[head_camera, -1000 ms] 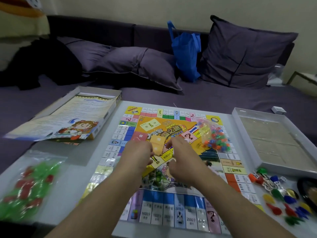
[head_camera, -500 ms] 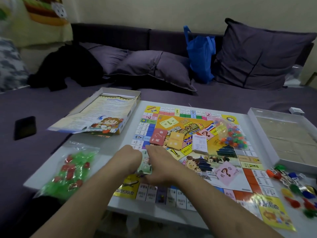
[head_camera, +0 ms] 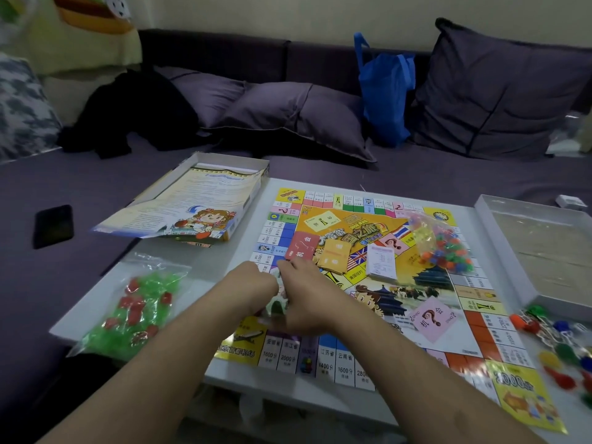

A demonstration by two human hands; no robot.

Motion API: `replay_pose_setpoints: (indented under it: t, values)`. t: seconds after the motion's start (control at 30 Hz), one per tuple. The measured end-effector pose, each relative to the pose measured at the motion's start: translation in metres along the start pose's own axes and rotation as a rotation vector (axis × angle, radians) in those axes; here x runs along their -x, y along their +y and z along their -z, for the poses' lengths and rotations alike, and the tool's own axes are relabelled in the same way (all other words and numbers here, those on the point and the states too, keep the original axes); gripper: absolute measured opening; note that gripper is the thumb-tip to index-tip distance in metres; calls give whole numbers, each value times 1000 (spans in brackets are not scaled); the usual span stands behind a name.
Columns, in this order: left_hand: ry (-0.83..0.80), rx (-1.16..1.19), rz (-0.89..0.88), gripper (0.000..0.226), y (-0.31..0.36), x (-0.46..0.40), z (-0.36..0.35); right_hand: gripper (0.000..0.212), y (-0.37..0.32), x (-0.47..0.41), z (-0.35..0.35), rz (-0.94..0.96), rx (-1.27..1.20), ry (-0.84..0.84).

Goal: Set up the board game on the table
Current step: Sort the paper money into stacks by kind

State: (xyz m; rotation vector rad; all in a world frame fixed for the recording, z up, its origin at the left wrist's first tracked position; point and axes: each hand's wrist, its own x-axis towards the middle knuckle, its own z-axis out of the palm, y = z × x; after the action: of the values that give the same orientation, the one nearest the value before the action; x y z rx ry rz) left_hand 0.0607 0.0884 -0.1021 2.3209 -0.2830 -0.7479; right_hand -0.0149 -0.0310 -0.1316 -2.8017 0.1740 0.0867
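Left hand point(head_camera: 253, 288) and right hand point(head_camera: 307, 299): working together at the near-left part of the game board point(head_camera: 413, 318), both closing on a small stack of greenish paper, probably play money point(head_camera: 278, 305); exact finger positions are mostly hidden behind the knuckles. A second ago the pair were busy at the board's centre; they are now sitting lower and further left, carrying the stack with them.

Left behind mid-board: red card deck point(head_camera: 301, 246), orange card deck point(head_camera: 333, 256), white card deck point(head_camera: 380, 262), lying side by side, the red and orange overlapping. This is suggesting the cards are dealt with and the money is being handled next.

Bag of coloured pieces point(head_camera: 439, 243): resting on the board's far-right area, unopened.

Bag of green and red houses point(head_camera: 137, 304): lying on the white table point(head_camera: 205, 270), left of the board.

Loose pawns point(head_camera: 563, 344): scattered off the board's right edge.

Box lid with rule sheet point(head_camera: 195, 205): overhanging the far-left corner.

Box tray point(head_camera: 541, 248): sitting at far right.
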Motion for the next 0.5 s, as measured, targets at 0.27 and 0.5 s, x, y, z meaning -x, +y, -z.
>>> replay_pose_setpoints:
  t: [0.27, 0.5]
  values:
    - [-8, 24, -15, 16, -12, 2, -4, 85, 8, 15, 0, -9, -15, -17]
    - [37, -20, -104, 20, -24, 2, -3, 101, 14, 34, 5, 13, -13, -51]
